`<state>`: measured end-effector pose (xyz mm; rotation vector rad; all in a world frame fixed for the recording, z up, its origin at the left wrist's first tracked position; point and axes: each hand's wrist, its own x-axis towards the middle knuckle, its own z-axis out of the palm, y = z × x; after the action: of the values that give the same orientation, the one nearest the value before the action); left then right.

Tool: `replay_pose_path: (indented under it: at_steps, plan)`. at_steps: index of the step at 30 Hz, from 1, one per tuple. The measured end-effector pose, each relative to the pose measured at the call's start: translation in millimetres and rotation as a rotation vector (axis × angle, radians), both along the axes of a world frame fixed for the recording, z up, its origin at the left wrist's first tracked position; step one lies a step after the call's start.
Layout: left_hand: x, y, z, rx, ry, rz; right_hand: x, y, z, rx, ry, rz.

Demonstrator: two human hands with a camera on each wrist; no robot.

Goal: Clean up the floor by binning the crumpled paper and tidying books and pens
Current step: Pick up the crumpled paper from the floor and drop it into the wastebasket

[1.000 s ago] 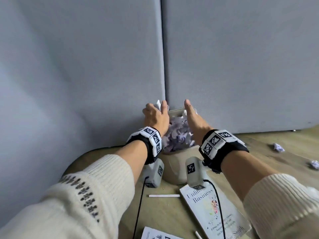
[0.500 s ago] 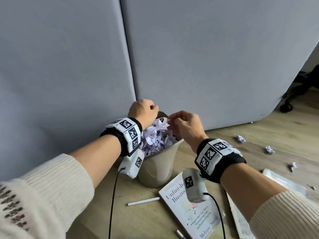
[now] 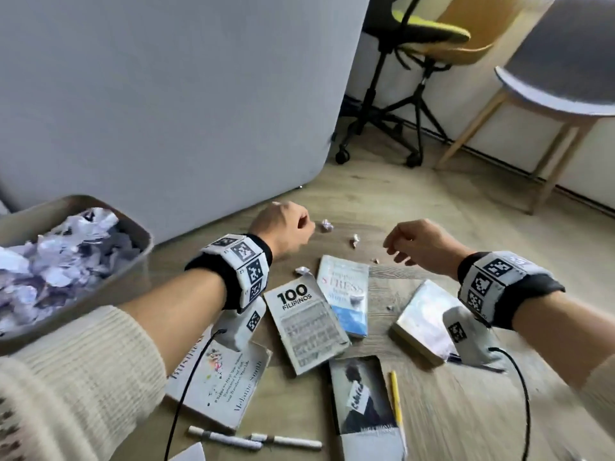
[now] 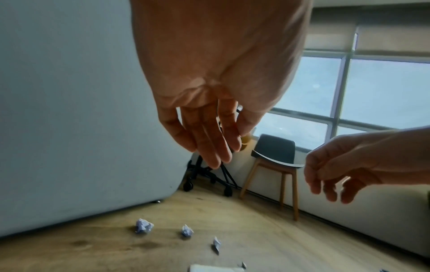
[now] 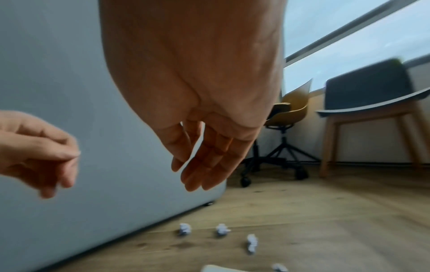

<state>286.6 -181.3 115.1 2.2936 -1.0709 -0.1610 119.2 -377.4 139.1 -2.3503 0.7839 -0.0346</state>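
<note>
Both hands hover empty above the wooden floor, fingers hanging loose. My left hand (image 3: 299, 227) (image 4: 218, 147) is just left of a crumpled paper ball (image 3: 326, 225) (image 4: 143, 226). A second ball (image 3: 355, 240) (image 4: 186, 231) lies between the hands, a third (image 3: 302, 270) by the books. My right hand (image 3: 399, 251) (image 5: 197, 171) floats above the far end of the books. The "100 Filipinos" book (image 3: 306, 327), a blue "Stress" book (image 3: 346, 294) and several others lie scattered. A yellow pencil (image 3: 396, 400) and two white markers (image 3: 226, 442) lie nearer me. The bin (image 3: 139, 234), heaped with paper, stands at the left.
A grey partition panel (image 3: 166, 94) stands behind the bin and the paper balls. Beyond its right edge are a black wheeled office chair (image 3: 399, 94) and a grey chair with wooden legs (image 3: 549, 78). Small paper scraps (image 3: 375, 260) dot the floor.
Both hands have left the bin's top and swung right, over the books and loose paper. The view has turned right, so the bin now sits at the left edge.
</note>
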Motion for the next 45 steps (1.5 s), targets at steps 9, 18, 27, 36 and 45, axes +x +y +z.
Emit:
replay_pose_path:
  at_steps: [9,18,27,36,45]
  plan:
    - [-61,-105,-57,0.535,-0.057,-0.308,-105,-98,-88,-0.066,0.281,-0.165]
    - [-61,-136,-133,0.66,-0.099,-0.381,-46,-107,-170,-0.35,0.372,0.146]
    - [-62,-169,-214,0.483,0.057,-0.342,-27,-116,-263,-0.437,0.379,0.045]
    - [-26,-174,-226,0.303,-0.043,-0.116,4,-151,-266,-0.4,0.271,0.059]
    - [48,-134,-246,0.138,0.122,0.379,94,-193,-258,-0.45,0.159,0.025]
